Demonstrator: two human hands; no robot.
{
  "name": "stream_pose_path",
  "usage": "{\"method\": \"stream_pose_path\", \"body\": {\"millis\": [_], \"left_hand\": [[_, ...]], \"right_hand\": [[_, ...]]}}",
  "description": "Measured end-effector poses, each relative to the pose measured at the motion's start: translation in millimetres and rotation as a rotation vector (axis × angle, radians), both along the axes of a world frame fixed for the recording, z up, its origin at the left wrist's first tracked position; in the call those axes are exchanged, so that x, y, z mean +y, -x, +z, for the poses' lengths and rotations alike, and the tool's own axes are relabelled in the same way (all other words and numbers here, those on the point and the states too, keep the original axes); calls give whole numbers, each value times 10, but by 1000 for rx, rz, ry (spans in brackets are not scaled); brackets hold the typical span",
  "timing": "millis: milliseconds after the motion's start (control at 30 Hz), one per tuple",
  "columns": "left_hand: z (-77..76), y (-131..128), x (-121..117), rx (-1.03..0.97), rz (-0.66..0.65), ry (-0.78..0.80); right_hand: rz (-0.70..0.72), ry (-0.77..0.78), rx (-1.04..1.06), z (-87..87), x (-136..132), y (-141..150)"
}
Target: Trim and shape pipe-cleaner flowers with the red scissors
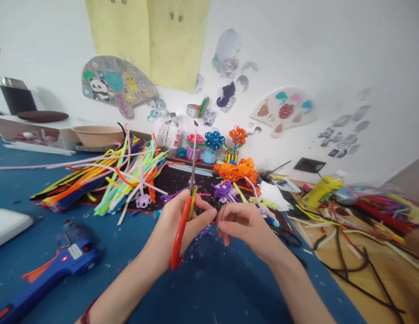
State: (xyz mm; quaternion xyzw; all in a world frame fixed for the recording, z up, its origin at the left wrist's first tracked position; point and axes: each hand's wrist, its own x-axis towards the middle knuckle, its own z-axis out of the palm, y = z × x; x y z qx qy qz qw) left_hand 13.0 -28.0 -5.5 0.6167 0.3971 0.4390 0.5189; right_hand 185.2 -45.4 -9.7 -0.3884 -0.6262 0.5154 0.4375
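Note:
Scissors (182,229) with red-orange handles rest in my left hand (165,227), blades pointing up and away. The thumb and index finger of that hand reach past the handles to meet the fingertips of my right hand (245,222). My right fingers are pinched together around something thin and dark that I cannot make out. Just beyond them lies a purple pipe-cleaner flower (225,191). Farther back is a pile of orange pipe-cleaner loops (237,172). Small purple bits lie on the blue table below my fingertips.
A bundle of coloured pipe cleaners (125,173) lies at left, and a blue glue gun (72,256) with a lit red light sits nearer. Small potted flowers (209,155) stand by the wall. At right are a yellow bottle (322,189) and loose strands on a wooden surface.

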Motion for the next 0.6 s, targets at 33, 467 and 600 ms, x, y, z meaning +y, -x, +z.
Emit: {"method": "stream_pose_path", "body": {"millis": [33, 467, 600], "left_hand": [[-4, -11, -6, -26, 10, -3], [-11, -48, 0, -177, 71, 124], [24, 27, 22, -49, 39, 59]], "right_hand": [[23, 10, -17, 4, -8, 7], [115, -25, -196, 11, -66, 92], [79, -42, -142, 3, -39, 53]]}}
